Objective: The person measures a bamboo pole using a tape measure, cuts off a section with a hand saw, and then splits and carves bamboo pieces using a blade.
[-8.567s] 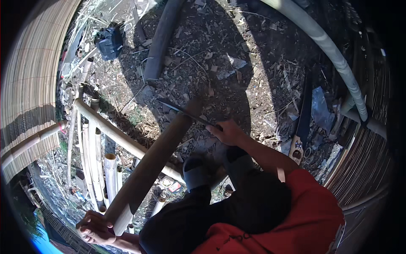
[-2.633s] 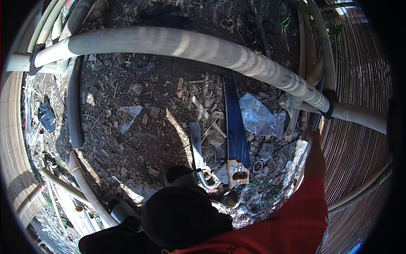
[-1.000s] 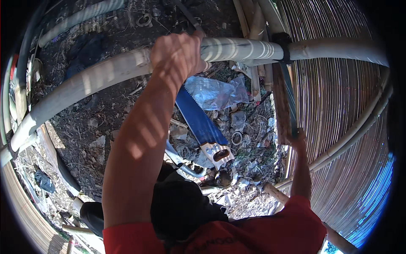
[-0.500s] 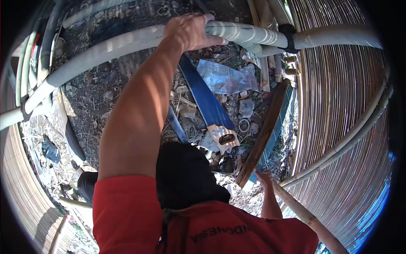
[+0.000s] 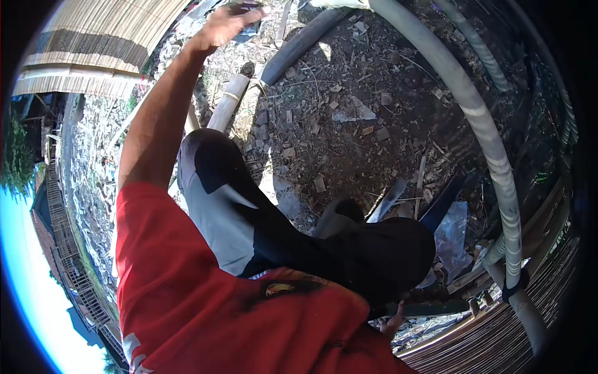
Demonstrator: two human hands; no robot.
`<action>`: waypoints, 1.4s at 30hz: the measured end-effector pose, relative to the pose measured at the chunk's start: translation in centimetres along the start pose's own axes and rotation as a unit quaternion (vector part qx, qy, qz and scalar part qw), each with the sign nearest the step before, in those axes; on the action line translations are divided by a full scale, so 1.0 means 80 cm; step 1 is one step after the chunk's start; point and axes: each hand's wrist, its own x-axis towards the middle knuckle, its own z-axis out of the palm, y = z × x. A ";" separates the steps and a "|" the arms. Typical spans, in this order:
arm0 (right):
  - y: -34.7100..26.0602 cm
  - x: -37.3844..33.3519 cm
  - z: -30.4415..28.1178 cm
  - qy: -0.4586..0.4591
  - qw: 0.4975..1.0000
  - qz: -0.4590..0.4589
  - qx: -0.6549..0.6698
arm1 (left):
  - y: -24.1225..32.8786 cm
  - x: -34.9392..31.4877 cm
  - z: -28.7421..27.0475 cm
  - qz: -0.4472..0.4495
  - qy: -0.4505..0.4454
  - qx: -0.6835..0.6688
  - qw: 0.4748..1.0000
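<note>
The person's left hand (image 5: 225, 26) reaches out over the far left side, its fingers partly spread, thumb held apart, and I can see nothing in its hold; the fingertips are a little blurred. At the near right, down beside the knee, the right hand (image 5: 391, 322) has its fingers closed on a long dark plank (image 5: 436, 309), one finger lying across it. The shirt covers much of that grip, so how tight it is I can't tell. The plank runs off to the right from the hand, close to the reed screen (image 5: 492, 344).

Just beyond the knee, on the ground (image 5: 349, 149) strewn with wood chips, there's a bare metal blade (image 5: 387, 199), a dark blue saw blade (image 5: 443, 202) and a clear plastic bag (image 5: 453, 242). A pale bamboo pole (image 5: 476, 112) curves along the right side, and a dark log (image 5: 305, 45) lies on the far side, near a pale cut pole (image 5: 228, 103).
</note>
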 end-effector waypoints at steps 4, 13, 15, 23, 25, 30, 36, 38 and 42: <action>-0.123 0.080 0.007 -0.061 0.980 -0.049 -0.185 | -0.187 -0.171 -0.192 -0.249 0.253 -0.063 0.933; -0.216 0.084 -0.080 -0.093 0.881 -0.132 -0.444 | -0.455 -0.311 0.115 -0.377 0.120 0.070 0.916; -0.248 0.097 0.003 -0.156 0.857 -0.210 -0.444 | -0.472 -0.098 0.156 -0.089 0.051 0.287 0.953; -0.411 0.039 0.086 -0.171 0.752 -0.437 -0.463 | -0.503 0.077 0.249 0.067 0.040 0.382 0.921; -0.489 0.009 0.176 -0.180 0.713 -0.539 -0.410 | -0.508 0.042 0.194 0.053 0.053 0.372 0.925; -0.650 -0.093 0.273 -0.244 0.669 -0.630 -0.309 | -0.468 -0.200 0.167 -0.045 0.043 0.196 0.979; -0.724 -0.139 0.397 -0.263 0.566 -0.746 -0.232 | -0.243 -0.536 -0.041 -0.345 0.065 -0.010 0.936; -0.752 -0.169 0.455 -0.266 0.523 -0.787 -0.192 | -0.181 -0.569 -0.127 -0.450 0.105 -0.059 0.885; -0.719 -0.174 0.493 -0.154 0.546 -0.806 -0.172 | -0.129 -0.557 -0.203 -0.333 0.209 -0.114 0.912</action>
